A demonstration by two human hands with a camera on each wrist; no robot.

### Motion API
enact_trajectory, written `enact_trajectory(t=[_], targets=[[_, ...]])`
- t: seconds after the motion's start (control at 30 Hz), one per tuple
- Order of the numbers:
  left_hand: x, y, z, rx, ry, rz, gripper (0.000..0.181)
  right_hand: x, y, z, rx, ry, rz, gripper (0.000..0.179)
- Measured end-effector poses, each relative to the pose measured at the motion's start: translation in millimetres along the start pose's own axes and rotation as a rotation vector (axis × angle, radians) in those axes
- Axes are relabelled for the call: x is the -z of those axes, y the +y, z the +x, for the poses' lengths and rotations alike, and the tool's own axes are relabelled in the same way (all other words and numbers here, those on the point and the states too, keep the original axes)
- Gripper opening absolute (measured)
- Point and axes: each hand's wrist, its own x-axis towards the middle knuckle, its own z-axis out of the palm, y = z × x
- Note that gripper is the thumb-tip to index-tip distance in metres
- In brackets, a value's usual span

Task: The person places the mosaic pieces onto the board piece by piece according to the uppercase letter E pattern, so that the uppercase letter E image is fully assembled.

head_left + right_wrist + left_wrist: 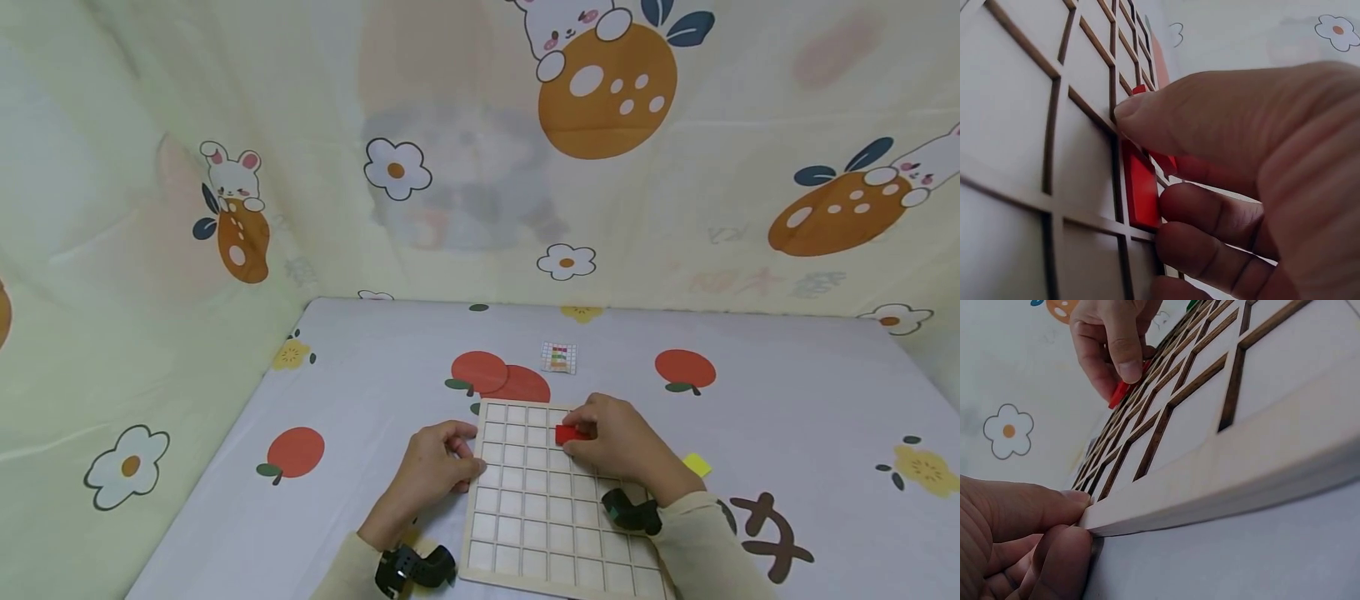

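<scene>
Your right hand [618, 437], right of centre in the head view, has thumb and fingers closed on a red tile [1164, 164] over the upper part of the board [467, 542]; the right wrist view shows a second red tile [1141, 187] lying in a cell just below your thumb, though whether it sits fully flat you cannot tell from here; your left hand [438, 458] has its thumb over the board's left edge and curled fingers against the side, so the board is pinched there.

For the step in hand, which looks like setting the held tile into a cell, line its edges up with the dark cell walls first; in the left wrist view red shows tilted under your fingertips, near the top centre, so level it before you press; otherwise one corner may catch on a divider.

Lower it lightly, then press its middle with one fingertip; lift your other fingers clear of the neighbouring tile, which they could knock loose; hold the left edge firmly so the grid does not slide on the bench [375, 350].

Check the placing against the small card [558, 357] above the board; mind the yellow tile [697, 464] beside your right wrist, which your sleeve could brush.
</scene>
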Motion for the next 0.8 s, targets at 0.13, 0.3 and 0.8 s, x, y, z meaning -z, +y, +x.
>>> enact_trajectory(t=[0.13,0.3,0.8], targets=[[0.2,-0.8,-0.3,-0.007,0.003,0.003,0.045,-1.7,-0.6,0.2,0.002,0.004,-0.001,0.029],[-0.4,-1.8,0.1,-0.015,0.003,0.004,0.045,-3.2,0.0,0.3,0.006,0.008,-0.012,0.029],[-0.1,-2.9,0.2,-0.026,-0.004,-0.005,0.045,-7.4,-2.2,-0.7,-0.008,0.031,-0.03,0.031]])
